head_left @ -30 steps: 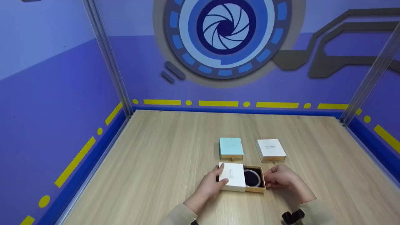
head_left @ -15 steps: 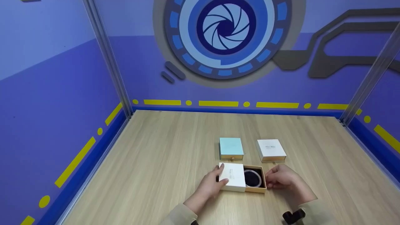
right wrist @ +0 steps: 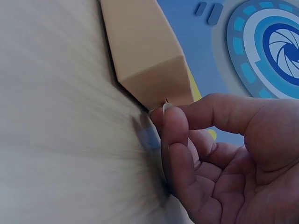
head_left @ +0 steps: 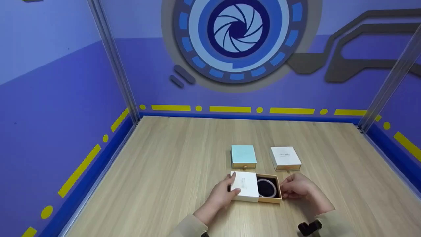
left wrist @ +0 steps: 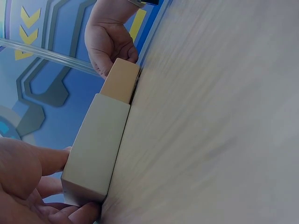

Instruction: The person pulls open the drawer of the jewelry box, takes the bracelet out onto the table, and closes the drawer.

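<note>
A white sliding gift box is partly pulled out on the table. Its white sleeve (head_left: 246,186) is on the left, and a tan inner drawer (head_left: 269,199) sticks out to the right. On dark padding in the drawer lies a pale bangle (head_left: 274,189), its left part hidden under the sleeve. My left hand (head_left: 223,195) grips the sleeve's closed end, thumb on top near the front edge. In the right wrist view, my right hand (right wrist: 224,154) pinches a small pale pull tab (right wrist: 167,107) on the drawer's end between thumb and forefinger.
Behind the sliding box stand a light blue box (head_left: 243,154) and, to its right, another white box (head_left: 285,156); both are closed. The wooden table (head_left: 164,158) is bounded by blue and purple printed walls (head_left: 148,72).
My right hand has drawn the drawer slightly farther right, and a little more of the bangle shows. The left hand and the sleeve have stayed in place.
</note>
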Motion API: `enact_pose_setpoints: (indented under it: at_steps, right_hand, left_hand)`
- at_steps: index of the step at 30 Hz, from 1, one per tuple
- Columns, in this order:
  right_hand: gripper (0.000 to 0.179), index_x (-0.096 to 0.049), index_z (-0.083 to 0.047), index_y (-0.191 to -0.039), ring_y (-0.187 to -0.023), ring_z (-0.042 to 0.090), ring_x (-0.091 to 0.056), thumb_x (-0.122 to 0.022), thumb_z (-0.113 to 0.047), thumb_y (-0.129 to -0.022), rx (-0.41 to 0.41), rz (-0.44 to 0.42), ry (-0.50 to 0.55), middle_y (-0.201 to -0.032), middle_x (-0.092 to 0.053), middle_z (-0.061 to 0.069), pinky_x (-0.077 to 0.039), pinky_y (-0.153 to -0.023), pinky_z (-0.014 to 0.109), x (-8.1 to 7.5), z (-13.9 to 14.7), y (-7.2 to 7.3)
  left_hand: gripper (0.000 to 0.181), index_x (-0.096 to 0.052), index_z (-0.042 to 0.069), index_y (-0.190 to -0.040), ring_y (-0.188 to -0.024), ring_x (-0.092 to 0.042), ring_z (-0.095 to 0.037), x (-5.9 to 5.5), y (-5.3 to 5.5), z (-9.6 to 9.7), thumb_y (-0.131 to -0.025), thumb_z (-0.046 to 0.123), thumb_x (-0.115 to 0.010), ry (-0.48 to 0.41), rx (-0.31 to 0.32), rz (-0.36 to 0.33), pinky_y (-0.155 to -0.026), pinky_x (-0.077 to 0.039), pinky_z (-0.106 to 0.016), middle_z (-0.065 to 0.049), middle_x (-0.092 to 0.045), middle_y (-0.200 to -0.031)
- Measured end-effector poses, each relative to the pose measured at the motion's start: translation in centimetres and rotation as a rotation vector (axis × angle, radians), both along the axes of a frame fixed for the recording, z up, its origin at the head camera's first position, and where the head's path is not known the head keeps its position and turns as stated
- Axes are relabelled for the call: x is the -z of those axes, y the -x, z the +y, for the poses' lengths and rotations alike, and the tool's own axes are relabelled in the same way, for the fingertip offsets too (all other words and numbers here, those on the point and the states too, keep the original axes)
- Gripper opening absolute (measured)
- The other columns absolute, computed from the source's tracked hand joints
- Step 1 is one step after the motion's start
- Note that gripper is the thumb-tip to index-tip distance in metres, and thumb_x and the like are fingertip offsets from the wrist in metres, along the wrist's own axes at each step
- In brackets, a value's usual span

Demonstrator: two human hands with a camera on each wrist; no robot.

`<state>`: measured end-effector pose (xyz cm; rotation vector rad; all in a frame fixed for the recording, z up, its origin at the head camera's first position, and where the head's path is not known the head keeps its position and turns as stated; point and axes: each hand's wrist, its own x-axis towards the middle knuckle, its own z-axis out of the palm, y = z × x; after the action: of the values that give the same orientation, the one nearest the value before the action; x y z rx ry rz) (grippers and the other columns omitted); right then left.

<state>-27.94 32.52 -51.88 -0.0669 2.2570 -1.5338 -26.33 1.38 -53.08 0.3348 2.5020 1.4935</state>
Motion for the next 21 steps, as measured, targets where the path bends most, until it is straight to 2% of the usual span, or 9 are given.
enact_pose_setpoints:
  at_steps: [7,14,21]
  right_hand:
    - [0.019,-0.073,0.013,-0.098,-0.058,0.002,-0.063,-0.062,0.002,-0.086,0.008,-0.005,-0.002,-0.066,-0.069,-0.006,-0.053,-0.054,0.014,-0.17,0.04,-0.07]
    - [0.018,-0.073,0.012,-0.096,-0.058,0.001,-0.063,-0.062,0.002,-0.086,0.004,-0.001,-0.010,-0.066,-0.068,-0.006,-0.052,-0.053,0.014,-0.28,0.09,-0.12]
    - [0.018,-0.074,0.012,-0.095,-0.058,0.001,-0.061,-0.060,0.002,-0.087,0.011,0.002,-0.044,-0.065,-0.067,-0.007,-0.052,-0.054,0.014,-0.22,0.16,-0.07]
  left_hand:
    - [0.065,-0.041,0.007,-0.157,-0.153,-0.032,-0.045,0.05,0.08,0.01,-0.100,0.020,-0.068,0.006,-0.002,-0.003,-0.125,-0.029,-0.058,-0.028,-0.032,-0.164]
    - [0.065,-0.040,0.010,-0.158,-0.154,-0.030,-0.042,0.03,0.17,0.08,-0.101,0.022,-0.067,0.014,-0.013,-0.043,-0.126,-0.028,-0.057,-0.025,-0.030,-0.166]
    - [0.066,-0.040,0.010,-0.158,-0.153,-0.030,-0.045,0.03,0.19,0.02,-0.100,0.021,-0.068,0.004,-0.002,-0.026,-0.125,-0.028,-0.059,-0.026,-0.031,-0.165]
